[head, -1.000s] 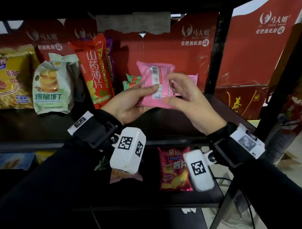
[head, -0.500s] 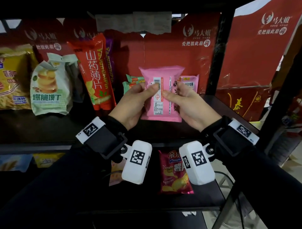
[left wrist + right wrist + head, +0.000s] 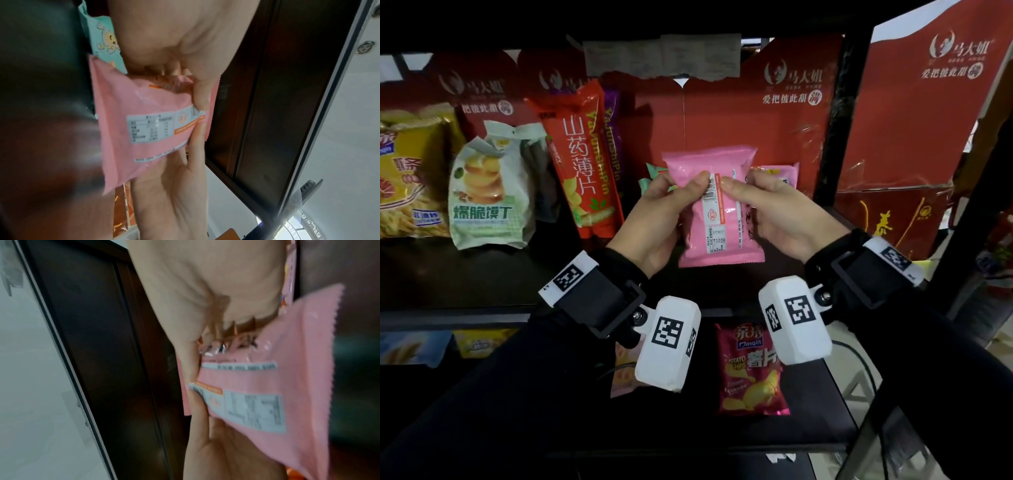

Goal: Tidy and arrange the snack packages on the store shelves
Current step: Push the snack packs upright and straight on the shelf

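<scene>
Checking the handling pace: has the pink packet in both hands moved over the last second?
Yes. The pink packet has swung from tilted to upright and now covers more of the small pink pack standing on the shelf behind it.

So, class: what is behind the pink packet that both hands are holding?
Behind the pink packet, a second pink packet shows at its right and a green packet at its left, with the red display board further back. Anything directly behind it is covered.

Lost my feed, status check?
Left hand and right hand both pinching pink snack packet, label side out. Upright above shelf. Nothing blocking.
</scene>
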Demonstrator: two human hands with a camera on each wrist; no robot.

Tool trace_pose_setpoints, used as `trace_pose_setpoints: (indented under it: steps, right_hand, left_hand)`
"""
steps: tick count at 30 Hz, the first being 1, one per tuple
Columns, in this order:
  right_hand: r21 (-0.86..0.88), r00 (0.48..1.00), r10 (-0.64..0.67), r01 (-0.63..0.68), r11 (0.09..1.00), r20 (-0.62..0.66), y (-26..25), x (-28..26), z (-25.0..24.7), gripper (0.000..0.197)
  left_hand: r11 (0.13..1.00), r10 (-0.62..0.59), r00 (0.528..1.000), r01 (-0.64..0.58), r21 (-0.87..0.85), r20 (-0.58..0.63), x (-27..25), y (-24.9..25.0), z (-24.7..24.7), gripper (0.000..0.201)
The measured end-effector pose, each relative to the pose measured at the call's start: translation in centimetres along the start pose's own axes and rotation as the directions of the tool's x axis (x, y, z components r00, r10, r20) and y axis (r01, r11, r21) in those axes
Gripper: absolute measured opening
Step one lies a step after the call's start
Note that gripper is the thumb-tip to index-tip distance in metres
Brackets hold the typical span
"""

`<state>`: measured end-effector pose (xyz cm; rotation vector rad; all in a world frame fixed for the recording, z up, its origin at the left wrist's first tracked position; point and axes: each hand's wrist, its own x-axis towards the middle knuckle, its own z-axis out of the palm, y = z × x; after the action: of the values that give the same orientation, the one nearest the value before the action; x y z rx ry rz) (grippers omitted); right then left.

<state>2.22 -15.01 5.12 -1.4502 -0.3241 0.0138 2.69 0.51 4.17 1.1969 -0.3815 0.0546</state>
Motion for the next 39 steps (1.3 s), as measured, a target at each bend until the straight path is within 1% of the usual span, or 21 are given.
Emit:
trace_pose_setpoints:
  steps: [2, 6, 8, 11, 14, 16, 17, 19, 21, 23, 25, 26, 27, 28, 30, 31, 32, 34, 35, 37, 39]
  right_hand:
    - [-0.004, 0.997, 0.043, -0.043, 0.999, 0.057, -0.1, 0.0, -0.6, 0.05]
    - [0.056, 1.0, -0.014, 0.016, 0.998, -0.028, 0.4, 0.2, -0.4, 0.017]
    - [0.1, 0.997, -0.038, 0.044, 0.994, -0.061, 0.6, 0.3, 0.0, 0.01]
    - [0.14, 0.998, -0.021, 0.03, 0.99, -0.064, 0.4, 0.4, 0.3, 0.022]
    - [0.121, 0.999, 0.006, -0.001, 0.993, -0.041, -0.1, 0.2, 0.2, 0.017]
    - [0.132, 0.989, -0.086, 0.101, 0.986, -0.116, -0.4, 0.0, 0.2, 0.012]
    - [0.121, 0.967, -0.169, 0.194, 0.974, -0.189, -0.4, -0.2, 0.2, 0.013]
    - [-0.041, 0.89, -0.333, 0.337, 0.941, -0.31, -0.5, -0.6, 0.5, 0.018]
    - [-0.26, 0.85, -0.448, 0.382, 0.887, -0.276, -0.1, -1.0, 1.2, 0.02]
    - [-0.359, 0.873, -0.479, 0.42, 0.834, -0.093, 0.7, -1.9, 1.9, 0.03]
    - [-0.357, 0.907, -0.405, 0.419, 0.835, 0.117, 1.4, -2.8, 1.8, 0.047]
    - [-0.357, 0.917, -0.356, 0.397, 0.846, 0.177, 1.7, -3.2, 1.6, 0.054]
    - [-0.372, 0.927, -0.33, 0.373, 0.85, 0.177, 1.8, -3.2, 1.3, 0.056]
    - [-0.397, 0.937, -0.329, 0.348, 0.849, 0.118, 1.8, -3.1, 0.9, 0.054]
    - [-0.417, 0.946, -0.313, 0.251, 0.873, -0.086, 1.8, -2.3, 0.2, 0.048]
    - [-0.39, 0.954, -0.25, 0.169, 0.905, -0.167, 1.8, -2.0, -0.1, 0.046]
    - [-0.329, 0.969, -0.151, 0.08, 0.941, -0.196, 1.8, -1.7, -0.5, 0.042]
    - [-0.132, 0.994, 0.043, -0.057, 0.99, -0.105, 2.3, -1.2, -1.0, 0.025]
    - [-0.043, 0.995, 0.081, -0.084, 0.996, -0.058, 2.4, -1.1, -1.1, 0.016]
    - [0.053, 0.997, 0.06, -0.057, 0.997, -0.042, 2.7, -1.1, -1.0, 0.007]
    - [0.067, 0.996, -0.013, 0.019, 0.998, -0.085, 2.7, -1.1, -0.6, 0.007]
  left_hand:
    - [0.999, -0.02, 1.0, 0.019, 0.045, 0.009, -0.1, 0.3, 0.0, 0.023]
    - [0.999, -0.02, 1.0, 0.02, 0.026, -0.006, -0.1, 0.9, 0.3, 0.047]
    - [1.0, -0.013, 0.999, 0.014, 0.009, -0.033, -0.2, 0.9, 0.5, 0.039]
    - [1.0, 0.002, 0.997, -0.004, -0.028, -0.082, -0.2, 0.6, 0.6, 0.015]
    - [1.0, -0.03, 0.994, 0.029, -0.01, -0.105, -0.4, 0.7, 0.8, 0.014]
    - [0.991, -0.066, 0.995, 0.074, 0.108, -0.08, -0.7, 1.2, 1.0, 0.014]
    - [0.983, -0.081, 0.995, 0.09, 0.163, -0.058, -0.9, 1.5, 1.1, 0.016]
    - [0.97, -0.129, 0.991, 0.132, 0.203, -0.028, -1.4, 2.0, 1.1, 0.021]
    - [0.964, -0.208, 0.978, 0.209, 0.162, -0.028, -1.8, 2.2, 0.9, 0.041]
    - [0.97, -0.23, 0.973, 0.231, 0.069, -0.022, -2.2, 2.3, 0.9, 0.039]
    - [0.975, -0.221, 0.975, 0.221, -0.007, -0.028, -2.4, 2.2, 0.7, 0.029]
    - [0.977, -0.215, 0.976, 0.215, -0.009, -0.024, -2.5, 2.2, 0.4, 0.025]
    - [0.977, -0.213, 0.977, 0.213, -0.007, -0.012, -2.5, 2.2, 0.0, 0.024]
    - [0.976, -0.217, 0.976, 0.217, 0.006, -0.005, -2.5, 2.2, -0.5, 0.027]
    - [0.974, -0.228, 0.974, 0.228, 0.008, 0.011, -2.6, 2.3, -1.4, 0.041]
    - [0.974, -0.226, 0.974, 0.226, 0.0, 0.025, -2.7, 2.3, -1.7, 0.045]
    - [0.977, -0.213, 0.976, 0.214, -0.007, 0.039, -2.8, 2.4, -1.9, 0.046]
    - [0.985, -0.17, 0.984, 0.171, -0.024, 0.053, -3.0, 2.3, -2.2, 0.042]
    - [0.988, -0.152, 0.987, 0.154, -0.022, 0.05, -3.0, 2.3, -2.3, 0.039]
    - [0.989, -0.145, 0.989, 0.145, 0.023, 0.034, -3.0, 2.1, -2.4, 0.031]
    - [0.982, -0.145, 0.989, 0.143, 0.12, 0.01, -2.9, 1.8, -2.4, 0.024]
